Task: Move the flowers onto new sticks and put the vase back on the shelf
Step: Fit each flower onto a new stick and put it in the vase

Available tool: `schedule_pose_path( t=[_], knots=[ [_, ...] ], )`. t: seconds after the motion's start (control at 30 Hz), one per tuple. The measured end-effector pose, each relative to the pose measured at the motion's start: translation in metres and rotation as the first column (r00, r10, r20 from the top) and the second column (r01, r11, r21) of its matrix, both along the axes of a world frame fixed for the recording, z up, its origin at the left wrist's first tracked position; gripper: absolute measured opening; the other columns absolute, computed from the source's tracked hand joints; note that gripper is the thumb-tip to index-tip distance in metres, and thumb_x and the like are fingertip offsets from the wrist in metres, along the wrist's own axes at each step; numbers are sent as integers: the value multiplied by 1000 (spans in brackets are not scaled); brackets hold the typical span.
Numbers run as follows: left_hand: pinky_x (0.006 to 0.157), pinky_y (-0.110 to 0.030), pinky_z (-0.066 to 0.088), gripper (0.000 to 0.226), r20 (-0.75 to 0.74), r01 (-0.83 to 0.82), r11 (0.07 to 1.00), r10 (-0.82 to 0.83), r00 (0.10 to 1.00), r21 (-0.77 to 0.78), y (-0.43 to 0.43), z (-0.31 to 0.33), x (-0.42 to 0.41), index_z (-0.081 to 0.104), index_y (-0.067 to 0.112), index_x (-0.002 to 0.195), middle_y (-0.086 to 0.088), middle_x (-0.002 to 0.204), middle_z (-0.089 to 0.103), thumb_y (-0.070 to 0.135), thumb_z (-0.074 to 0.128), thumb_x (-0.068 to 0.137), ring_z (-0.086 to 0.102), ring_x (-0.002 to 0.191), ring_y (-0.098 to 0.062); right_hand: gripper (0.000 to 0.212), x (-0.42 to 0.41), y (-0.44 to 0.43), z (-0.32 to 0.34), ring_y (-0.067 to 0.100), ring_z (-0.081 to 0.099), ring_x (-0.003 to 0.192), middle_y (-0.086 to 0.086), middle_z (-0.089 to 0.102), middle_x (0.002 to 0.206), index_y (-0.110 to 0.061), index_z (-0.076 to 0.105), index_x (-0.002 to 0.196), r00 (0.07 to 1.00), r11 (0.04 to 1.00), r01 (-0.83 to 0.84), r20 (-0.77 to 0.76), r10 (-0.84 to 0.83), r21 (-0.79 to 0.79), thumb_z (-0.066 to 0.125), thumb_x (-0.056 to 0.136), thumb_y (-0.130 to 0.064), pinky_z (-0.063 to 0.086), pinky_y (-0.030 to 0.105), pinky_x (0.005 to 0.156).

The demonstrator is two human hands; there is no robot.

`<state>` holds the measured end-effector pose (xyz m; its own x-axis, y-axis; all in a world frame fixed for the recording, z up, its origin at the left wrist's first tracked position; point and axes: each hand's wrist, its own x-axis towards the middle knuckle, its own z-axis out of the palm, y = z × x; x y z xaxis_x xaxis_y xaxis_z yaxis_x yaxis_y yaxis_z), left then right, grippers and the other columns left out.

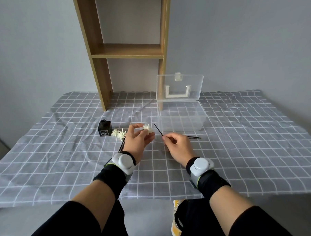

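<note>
Meanwhile, left hand (138,140) pinches a flower (147,128), right hand (177,147) a stick (158,130); vase (105,128) label unreadable.

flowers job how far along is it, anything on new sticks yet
Nothing looks finished. In hand: left hand holds a loose white flower, right hand pinches a black stick aimed at it. Left: two flowers lying beside the black vase, more sticks on the cloth, and the vase is off the shelf.
</note>
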<state>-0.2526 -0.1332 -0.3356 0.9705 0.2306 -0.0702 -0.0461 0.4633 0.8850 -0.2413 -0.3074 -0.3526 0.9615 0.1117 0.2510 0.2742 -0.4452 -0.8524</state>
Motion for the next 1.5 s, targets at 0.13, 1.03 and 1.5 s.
schedule_pose_path(
  t=[0.13, 1.03, 1.5],
  knots=[
    [81, -34, 60, 16, -25, 10, 992, -13, 1000, -126, 0, -11, 1, 59, 7, 103, -25, 104, 66, -6, 54, 96, 73, 91, -31, 13, 0, -1, -5, 3, 66, 65, -15, 72, 73, -21, 79, 91, 1000, 999, -2, 2, 2, 51, 69, 95, -29, 51, 16, 64],
    [82, -26, 57, 13, 39, 38, 998, -39, 998, 48, 1, -24, 4, 65, 8, 110, -8, 90, 68, 9, 56, 101, 68, 85, -15, 10, -4, -2, -2, 7, 68, 70, -8, 74, 73, -22, 80, 85, 999, 999, -29, 34, 28, 29, 72, 91, -26, 56, 24, 70],
    [78, -24, 54, 8, 41, 68, 980, -77, 996, 186, 5, -26, 2, 73, 17, 99, -9, 91, 67, 17, 65, 97, 67, 81, -13, 29, -3, 1, -3, 4, 45, 46, -20, 53, 47, -18, 77, 83, 997, 996, -77, 24, 78, -36, 58, 102, -30, 35, 18, 52]
  ],
)
